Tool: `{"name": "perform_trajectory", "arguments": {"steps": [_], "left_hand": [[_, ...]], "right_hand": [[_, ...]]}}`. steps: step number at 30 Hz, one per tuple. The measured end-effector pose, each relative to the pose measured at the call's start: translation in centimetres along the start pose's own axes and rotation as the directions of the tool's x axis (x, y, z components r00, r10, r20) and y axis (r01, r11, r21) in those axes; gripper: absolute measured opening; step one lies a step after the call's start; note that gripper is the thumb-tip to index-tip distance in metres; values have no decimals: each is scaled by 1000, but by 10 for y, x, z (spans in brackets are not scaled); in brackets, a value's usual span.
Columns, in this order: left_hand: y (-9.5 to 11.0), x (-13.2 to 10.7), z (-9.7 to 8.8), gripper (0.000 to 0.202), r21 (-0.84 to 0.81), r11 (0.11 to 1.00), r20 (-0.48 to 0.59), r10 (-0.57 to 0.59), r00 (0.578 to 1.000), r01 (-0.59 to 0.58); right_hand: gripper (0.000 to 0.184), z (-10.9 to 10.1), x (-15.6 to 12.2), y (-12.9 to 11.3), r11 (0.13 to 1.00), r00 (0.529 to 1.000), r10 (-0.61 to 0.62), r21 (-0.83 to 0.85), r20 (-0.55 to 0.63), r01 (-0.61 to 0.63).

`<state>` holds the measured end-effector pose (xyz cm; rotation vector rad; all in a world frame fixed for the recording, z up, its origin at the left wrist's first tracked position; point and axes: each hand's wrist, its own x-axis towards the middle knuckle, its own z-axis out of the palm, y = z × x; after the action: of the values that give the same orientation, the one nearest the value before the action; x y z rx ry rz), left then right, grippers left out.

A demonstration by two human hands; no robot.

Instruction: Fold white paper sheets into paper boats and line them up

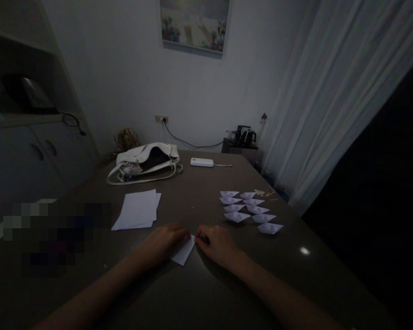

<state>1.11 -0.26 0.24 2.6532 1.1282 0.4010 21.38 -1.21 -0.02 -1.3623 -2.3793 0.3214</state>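
Note:
A folded white sheet of paper lies on the dark table in front of me. My left hand rests on its left part with the fingers curled down onto it. My right hand pinches the sheet's upper right corner with its fingertips. Both hands meet over the paper near the table's middle.
A stack of white sheets lies to the left. Several folded paper boats sit in rows to the right. A white handbag and a white power bank with a cable lie at the far end. A kettle stands behind the table.

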Motion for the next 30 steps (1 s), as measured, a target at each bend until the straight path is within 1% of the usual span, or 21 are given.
{"name": "perform_trajectory", "arguments": {"steps": [6,12,16,20,25,30], "left_hand": [[2,1,-2,22,4,1000,33,-24,999,24],[5,1,-3,23,26,998,30,-50,998,49],[5,2,0,22,-3,997,20,-72,997,72],[4,3,1,23,-24,995,39,-99,994,100],[1,1,3,22,-61,996,11,-59,998,60],[-1,1,5,23,-37,997,26,-68,997,69]], "right_hand": [[12,2,0,-2,998,1000,5,-62,-13,-6],[17,-2,-1,-6,988,1000,2,-152,30,3],[17,-5,-3,-12,980,996,-38,-192,85,54],[16,-6,-7,-20,974,987,-96,-191,128,120],[13,-4,-11,-27,965,974,-163,-181,158,191],[13,-2,-15,-31,947,952,-241,-168,190,273]]}}
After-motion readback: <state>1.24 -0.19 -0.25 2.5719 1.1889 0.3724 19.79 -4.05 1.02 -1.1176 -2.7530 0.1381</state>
